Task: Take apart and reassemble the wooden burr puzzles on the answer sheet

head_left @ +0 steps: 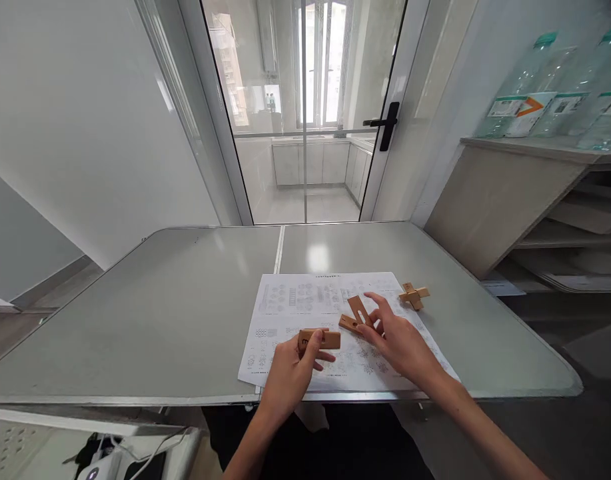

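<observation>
My left hand [291, 367] is closed around wooden puzzle pieces [328, 341], its thumb pressed on their near face. They seem to be stacked, with a dark mark at the left end. To the right, my right hand [398, 337] pinches a slotted wooden piece [356, 306] that stands tilted, its index finger raised off it. Beneath lies another wooden piece [348, 323] with a round hole, partly hidden by the slotted one. Both hands are over a printed paper sheet [285, 320] covered in small diagrams.
A cross-shaped wooden puzzle [413, 295] sits by the sheet's right edge. The grey table [185, 313] reaches toward a glass door [330, 173]. Plastic bottles [520, 87] stand on a shelf unit [515, 193] at right. Cables and devices [130, 460] lie at lower left.
</observation>
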Available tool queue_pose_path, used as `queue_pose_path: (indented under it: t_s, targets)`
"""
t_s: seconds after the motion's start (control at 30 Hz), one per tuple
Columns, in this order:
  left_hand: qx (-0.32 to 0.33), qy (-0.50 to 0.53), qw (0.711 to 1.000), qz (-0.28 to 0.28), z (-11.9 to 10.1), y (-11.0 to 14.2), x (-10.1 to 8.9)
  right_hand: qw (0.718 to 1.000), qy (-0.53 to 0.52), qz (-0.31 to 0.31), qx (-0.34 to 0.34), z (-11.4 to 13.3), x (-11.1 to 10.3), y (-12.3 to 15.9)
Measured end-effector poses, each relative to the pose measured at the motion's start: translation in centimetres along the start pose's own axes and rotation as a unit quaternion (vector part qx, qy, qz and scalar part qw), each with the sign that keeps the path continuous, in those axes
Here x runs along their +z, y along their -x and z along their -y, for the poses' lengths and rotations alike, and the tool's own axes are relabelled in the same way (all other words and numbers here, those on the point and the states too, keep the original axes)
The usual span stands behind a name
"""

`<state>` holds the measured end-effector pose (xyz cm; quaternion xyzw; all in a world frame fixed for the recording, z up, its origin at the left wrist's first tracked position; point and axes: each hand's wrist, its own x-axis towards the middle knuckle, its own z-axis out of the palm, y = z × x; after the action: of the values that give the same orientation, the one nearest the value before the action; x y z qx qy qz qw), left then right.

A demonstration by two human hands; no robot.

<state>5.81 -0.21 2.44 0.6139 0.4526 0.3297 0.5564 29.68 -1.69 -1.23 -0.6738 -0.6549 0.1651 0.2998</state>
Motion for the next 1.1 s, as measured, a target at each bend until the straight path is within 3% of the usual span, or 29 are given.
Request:
queue_pose_path:
  t_s: [0.13,0.37,0.63,0.9,1.1]
  targets:
    - [-0.020,-0.040,0.999,0.022,0.6,-1.4,0.7,1.000,0.000,0.011,0.012,-1.9,-0.9,-1.0]
    - [0.006,-0.195,0.980,-0.033,2.2,-4.2,3.6,0.999,0.042,-0.003,0.009,-3.5,-0.1,-1.0]
    - [0.056,-0.370,0.922,-0.101,2.4,-4.7,3.3,0.999,0.049,-0.016,-0.009,-3.3,1.1,0.3]
    - [0.167,-0.362,0.914,-0.072,3.4,-4.7,3.5,0.998,-0.035,0.004,-0.055,-4.6,0.5,1.6]
    - [0.269,-0.374,0.887,0.000,4.1,-5.2,6.8,0.993,-0.110,-0.018,-0.032,-5.9,0.3,2.1]
